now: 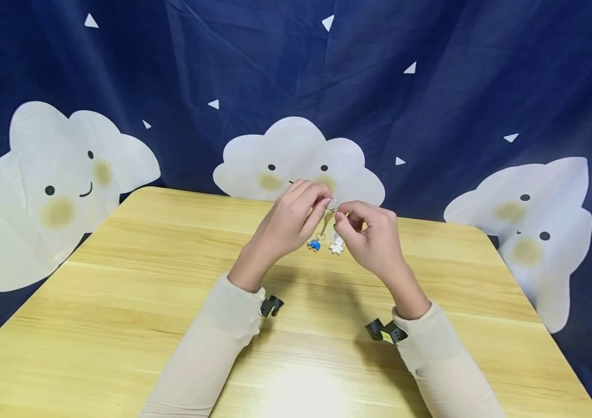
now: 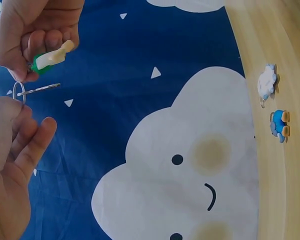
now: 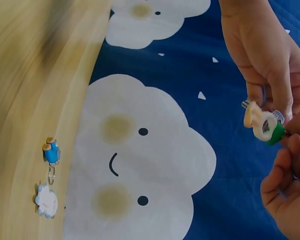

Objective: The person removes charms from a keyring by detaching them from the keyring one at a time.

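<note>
Thumb and fingertips of my left hand (image 1: 296, 217) pinch a thin metal key ring (image 2: 24, 91). A key (image 2: 42, 88) hangs on that ring. Opposite, my right hand (image 1: 374, 235) pinches a small charm (image 2: 51, 58), green at one end and white and cream at the rest, by its green end. The two hands' fingertips nearly meet at the ring, above the table. Whether the charm is hooked on the ring cannot be told. On the table lie a blue figure charm (image 3: 51, 151) with a metal loop and a white, pale-blue-edged charm (image 3: 47, 201).
The wooden table (image 1: 170, 278) reaches back to a dark blue curtain (image 1: 275, 58) printed with white clouds and triangles. Small black cameras are strapped to both sleeved wrists. A bright light reflection lies on the near tabletop.
</note>
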`<state>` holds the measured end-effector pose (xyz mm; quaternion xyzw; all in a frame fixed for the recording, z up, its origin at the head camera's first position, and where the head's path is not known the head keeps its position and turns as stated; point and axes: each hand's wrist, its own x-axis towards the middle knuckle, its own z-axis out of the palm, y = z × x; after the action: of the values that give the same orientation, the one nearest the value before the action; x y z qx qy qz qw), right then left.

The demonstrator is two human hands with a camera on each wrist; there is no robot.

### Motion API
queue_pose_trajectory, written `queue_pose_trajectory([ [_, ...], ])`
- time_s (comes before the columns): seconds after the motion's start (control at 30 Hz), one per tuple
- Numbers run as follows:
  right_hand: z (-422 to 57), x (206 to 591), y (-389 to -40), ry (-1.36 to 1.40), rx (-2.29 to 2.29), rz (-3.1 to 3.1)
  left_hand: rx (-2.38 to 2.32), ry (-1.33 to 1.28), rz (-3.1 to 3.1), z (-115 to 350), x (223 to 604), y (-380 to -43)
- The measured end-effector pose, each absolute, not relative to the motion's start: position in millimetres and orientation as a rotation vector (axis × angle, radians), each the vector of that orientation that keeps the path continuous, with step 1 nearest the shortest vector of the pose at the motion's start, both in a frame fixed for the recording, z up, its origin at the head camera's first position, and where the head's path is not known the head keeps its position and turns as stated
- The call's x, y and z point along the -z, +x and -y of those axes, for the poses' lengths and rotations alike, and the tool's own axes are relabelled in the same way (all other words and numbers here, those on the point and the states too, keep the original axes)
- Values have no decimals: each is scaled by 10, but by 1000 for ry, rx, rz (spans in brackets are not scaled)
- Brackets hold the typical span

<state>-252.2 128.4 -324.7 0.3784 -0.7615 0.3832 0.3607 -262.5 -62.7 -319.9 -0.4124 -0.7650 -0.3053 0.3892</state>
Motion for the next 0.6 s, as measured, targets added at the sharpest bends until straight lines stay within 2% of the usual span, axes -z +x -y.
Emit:
queue_pose_trajectory([
  [0.6, -1301, 3237, -2515, 966, -962, 1912, 779, -1060, 1945, 596, 3209, -2615],
])
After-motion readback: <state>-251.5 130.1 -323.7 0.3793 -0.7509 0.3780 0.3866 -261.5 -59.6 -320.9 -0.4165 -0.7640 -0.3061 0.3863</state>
